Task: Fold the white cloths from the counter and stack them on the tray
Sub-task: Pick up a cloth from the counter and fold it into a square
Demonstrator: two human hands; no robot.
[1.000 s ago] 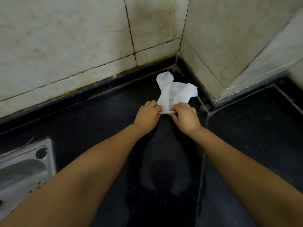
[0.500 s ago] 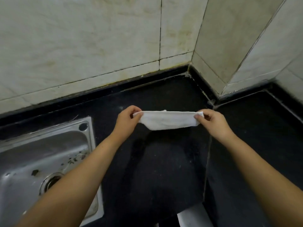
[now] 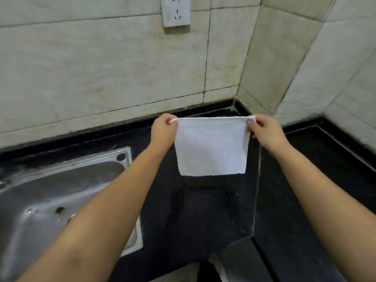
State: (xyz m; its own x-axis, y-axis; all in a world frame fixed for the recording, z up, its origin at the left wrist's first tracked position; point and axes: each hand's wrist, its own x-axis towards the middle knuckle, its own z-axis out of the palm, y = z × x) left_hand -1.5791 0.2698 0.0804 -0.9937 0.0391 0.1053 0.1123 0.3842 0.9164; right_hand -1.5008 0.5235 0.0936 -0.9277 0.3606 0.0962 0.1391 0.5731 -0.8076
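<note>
From the head camera, I see my left hand [image 3: 162, 130] and right hand [image 3: 264, 132] raised in the middle of the frame, each pinching one top corner of a white cloth [image 3: 211, 147] between thumb and curled fingers. The cloth is stretched taut along its top edge between the two hands and hangs down flat as a near-square sheet, its lower edge free in the air above the black counter [image 3: 213, 216]. I cannot tell whether it is a single layer or already doubled.

The only container I can make out is the steel sink [image 3: 61, 192] at the lower left of the frame, set into the counter. Its basin holds a few dark specks and a dark spot near the middle; my left forearm crosses over its right rim. A round hole sits in the sink's upper right corner.

The counter runs back to a dark raised edge below the tiled wall [image 3: 101, 74], and turns a corner at centre right of the frame, where a second dark slab extends to the right. A pale seam runs down the counter just right of the cloth. At the bottom centre the counter's front edge cuts in at an angle. A white wall socket [image 3: 176, 12] sits at the top centre. The bare counter below the hanging cloth, between my forearms, is the open room I have.
</note>
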